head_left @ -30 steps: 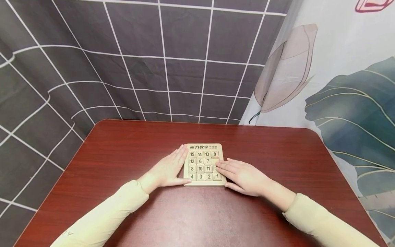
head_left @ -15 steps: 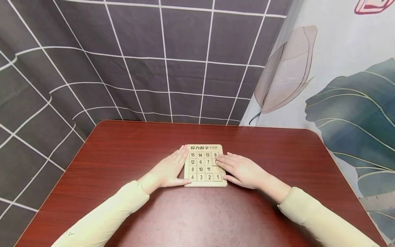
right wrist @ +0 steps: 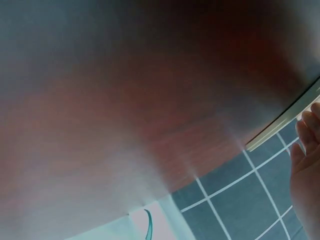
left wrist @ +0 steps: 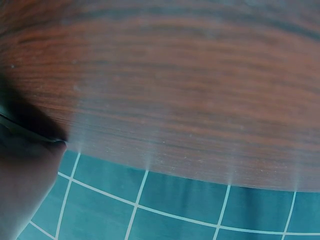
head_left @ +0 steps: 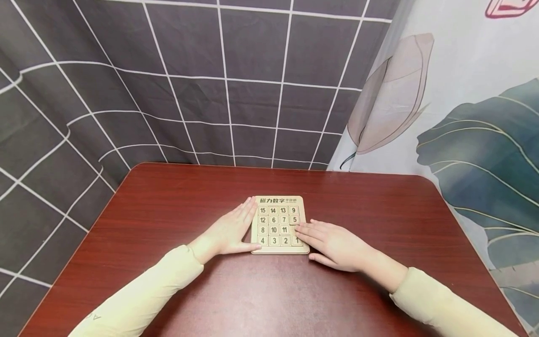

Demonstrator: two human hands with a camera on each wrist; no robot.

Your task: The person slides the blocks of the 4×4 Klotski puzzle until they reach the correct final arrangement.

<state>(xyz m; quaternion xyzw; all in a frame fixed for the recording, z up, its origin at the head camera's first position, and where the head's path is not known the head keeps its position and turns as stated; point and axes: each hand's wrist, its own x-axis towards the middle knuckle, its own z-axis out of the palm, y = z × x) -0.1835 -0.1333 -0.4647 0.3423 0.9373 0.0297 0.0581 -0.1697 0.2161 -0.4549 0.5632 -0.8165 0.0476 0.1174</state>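
Observation:
A wooden sliding number puzzle (head_left: 278, 251) lies flat on the table, with several numbered tiles in rows. Tile 5 (head_left: 294, 220) sits under tile 9 (head_left: 293, 210) in the right column, and the gap below it is partly covered. My left hand (head_left: 236, 231) rests along the puzzle's left edge, fingers straight, thumb on the lower left corner. From the right, my right hand (head_left: 334, 243) reaches over the edge with straight fingers, fingertips at the gap and over part of tile 1 (head_left: 297, 241). The right wrist view catches the puzzle's side edge (right wrist: 285, 117) beside the fingers.
The reddish-brown table (head_left: 202, 187) extends around the puzzle on all sides. Behind it hangs a dark grey curtain (head_left: 252, 103) with white grid lines. A white curtain with leaf prints (head_left: 484, 135) hangs at the right.
Tile 5 has slid up one place, from the third row to beneath tile 9. My right hand went up with it, then came back down toward tile 1. The left hand stays put.

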